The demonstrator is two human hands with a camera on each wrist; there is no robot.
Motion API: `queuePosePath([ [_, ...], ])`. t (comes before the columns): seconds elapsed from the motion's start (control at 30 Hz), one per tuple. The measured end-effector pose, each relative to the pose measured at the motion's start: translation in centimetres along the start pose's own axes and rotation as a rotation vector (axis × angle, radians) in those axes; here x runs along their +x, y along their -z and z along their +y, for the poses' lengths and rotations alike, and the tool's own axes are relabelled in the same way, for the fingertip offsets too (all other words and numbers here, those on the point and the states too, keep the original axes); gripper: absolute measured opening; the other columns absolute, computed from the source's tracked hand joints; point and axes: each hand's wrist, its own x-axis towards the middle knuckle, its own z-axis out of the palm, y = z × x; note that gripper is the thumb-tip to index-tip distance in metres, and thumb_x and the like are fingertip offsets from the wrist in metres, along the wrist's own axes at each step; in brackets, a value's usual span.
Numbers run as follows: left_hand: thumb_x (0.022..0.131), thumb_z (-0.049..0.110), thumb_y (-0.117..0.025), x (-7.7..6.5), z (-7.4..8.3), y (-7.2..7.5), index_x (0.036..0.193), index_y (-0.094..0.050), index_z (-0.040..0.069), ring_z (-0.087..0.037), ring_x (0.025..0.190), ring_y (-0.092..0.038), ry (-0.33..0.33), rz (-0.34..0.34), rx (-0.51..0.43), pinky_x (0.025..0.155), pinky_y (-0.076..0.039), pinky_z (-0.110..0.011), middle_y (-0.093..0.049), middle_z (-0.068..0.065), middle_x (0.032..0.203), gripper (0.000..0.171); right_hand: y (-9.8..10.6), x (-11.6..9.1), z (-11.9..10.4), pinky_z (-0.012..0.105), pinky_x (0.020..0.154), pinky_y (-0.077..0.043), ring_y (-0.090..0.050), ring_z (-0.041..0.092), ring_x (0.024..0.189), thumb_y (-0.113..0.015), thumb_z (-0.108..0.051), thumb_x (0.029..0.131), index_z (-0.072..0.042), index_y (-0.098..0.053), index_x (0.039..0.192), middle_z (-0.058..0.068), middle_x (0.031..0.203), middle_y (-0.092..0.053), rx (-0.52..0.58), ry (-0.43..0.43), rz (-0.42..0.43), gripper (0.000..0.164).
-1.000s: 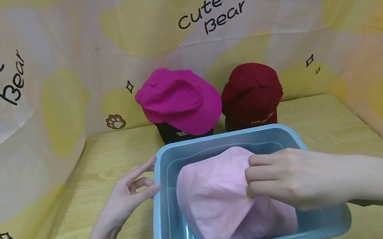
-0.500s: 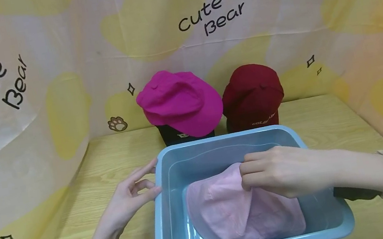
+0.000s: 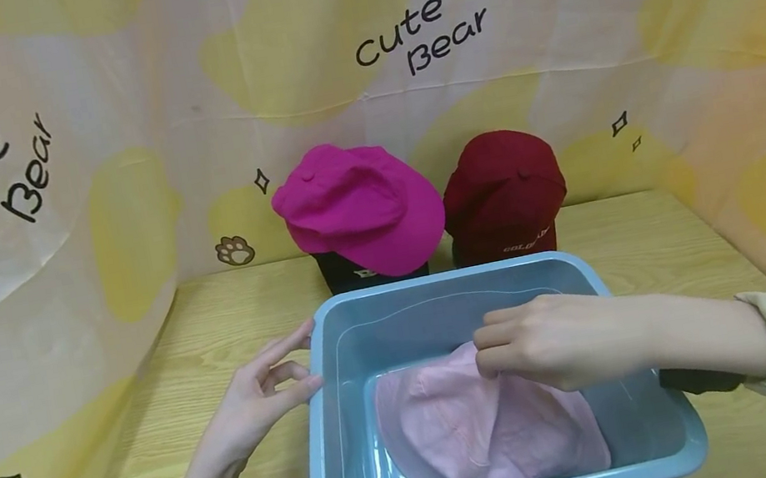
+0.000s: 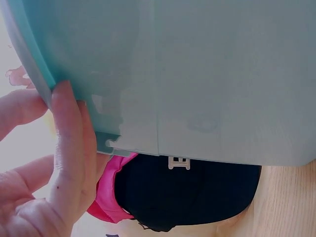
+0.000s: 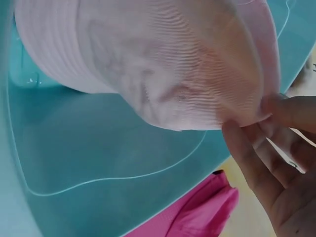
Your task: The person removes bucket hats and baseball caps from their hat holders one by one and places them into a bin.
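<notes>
In the head view, a pale pink cap lies partly folded inside a blue plastic basin. My right hand is over the basin, its fingertips at the cap's upper edge. The right wrist view shows my thumb and fingers pinching the fabric edge of the cap. My left hand is at the basin's left side, thumb and index fingertips apart and touching the rim. In the left wrist view, its fingers lie against the rim and outer wall of the basin.
Behind the basin, a magenta cap sits on a black cap. Beside them stands a dark red cap. All are on a wooden table, with a patterned cloth hanging behind and along the sides.
The pale pink cap has been lowered deeper into the basin and lies flatter. My right hand has moved slightly left with it. My left hand stays at the rim.
</notes>
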Motion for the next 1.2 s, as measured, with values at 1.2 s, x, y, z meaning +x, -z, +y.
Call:
queuePosePath([
  [1.2,0.091,0.016,-0.065,-0.3,0.1,0.0,0.148,-0.039,0.019,-0.011,0.089,-0.065,-0.002,0.009,0.019,0.078,-0.05,-0.026,-0.043,-0.007,0.136,0.062,2.1,-0.5,0.2,0.022,0.081,-0.05,-0.054,0.006,0.093,-0.075,-0.02,0.083,-0.021,-0.063,0.107,-0.012,0.101,-0.06,0.03,-0.14,-0.136,0.027],
])
